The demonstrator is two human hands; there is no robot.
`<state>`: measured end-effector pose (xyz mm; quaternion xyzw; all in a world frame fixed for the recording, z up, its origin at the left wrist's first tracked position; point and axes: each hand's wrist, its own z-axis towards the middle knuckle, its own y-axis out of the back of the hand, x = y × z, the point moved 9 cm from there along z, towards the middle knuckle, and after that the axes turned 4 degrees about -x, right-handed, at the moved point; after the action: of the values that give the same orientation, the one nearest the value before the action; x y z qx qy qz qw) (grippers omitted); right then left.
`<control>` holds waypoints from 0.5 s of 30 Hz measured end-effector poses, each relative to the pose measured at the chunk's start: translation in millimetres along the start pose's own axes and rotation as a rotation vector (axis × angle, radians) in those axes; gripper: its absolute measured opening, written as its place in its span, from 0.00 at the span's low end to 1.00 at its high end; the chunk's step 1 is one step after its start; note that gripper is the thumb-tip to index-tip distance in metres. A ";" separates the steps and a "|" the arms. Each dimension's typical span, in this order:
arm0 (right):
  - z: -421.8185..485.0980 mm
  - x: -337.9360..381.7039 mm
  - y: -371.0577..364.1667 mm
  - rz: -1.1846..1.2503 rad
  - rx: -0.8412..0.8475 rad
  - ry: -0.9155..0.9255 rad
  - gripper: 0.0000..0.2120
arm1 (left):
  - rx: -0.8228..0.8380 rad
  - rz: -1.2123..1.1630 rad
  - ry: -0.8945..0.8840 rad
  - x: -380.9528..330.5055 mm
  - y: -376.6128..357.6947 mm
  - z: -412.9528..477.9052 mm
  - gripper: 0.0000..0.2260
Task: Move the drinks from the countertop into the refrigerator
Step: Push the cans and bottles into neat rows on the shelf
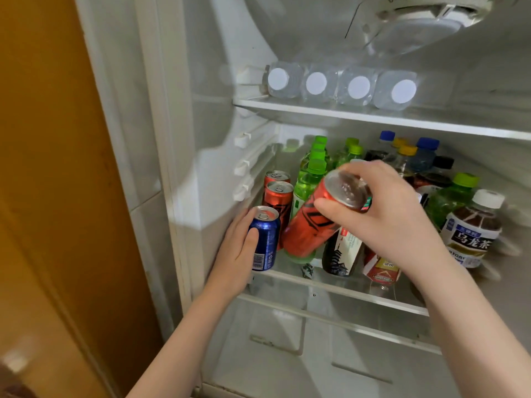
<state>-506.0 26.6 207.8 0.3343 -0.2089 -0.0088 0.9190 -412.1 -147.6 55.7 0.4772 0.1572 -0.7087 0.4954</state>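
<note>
Fridge shelf [330,285]: L hand [238,254] grips blue can [265,239], R hand [385,214] clasps tilted red can [313,222]

To my left stands an orange-brown wall [48,168], with a strip of white tile [143,219] between it and the appliance. A round white light fitting [431,15] sits high, well right of that wall.

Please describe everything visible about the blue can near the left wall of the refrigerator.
The blue can is a slim metal can with a silver top and closed pull tab, white print and a barcode. It stands upright at the front left of the middle shelf, before two red cans. The left hand wraps it.
</note>
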 end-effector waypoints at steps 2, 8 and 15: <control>4.0 11.3 14.3 0.031 -0.095 0.061 0.25 | -0.005 -0.038 0.017 -0.6 0.8 1.0 0.14; 17.9 41.3 23.4 0.065 -0.233 0.232 0.26 | 0.049 -0.094 0.030 4.0 -2.8 3.0 0.23; 39.1 62.2 -17.2 -0.098 -0.098 0.507 0.27 | 0.040 -0.117 0.006 -1.2 -1.3 1.2 0.24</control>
<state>-462.3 -20.2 247.6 0.2908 0.0453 0.0208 0.9555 -413.7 -147.2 56.9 0.4793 0.1719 -0.7379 0.4429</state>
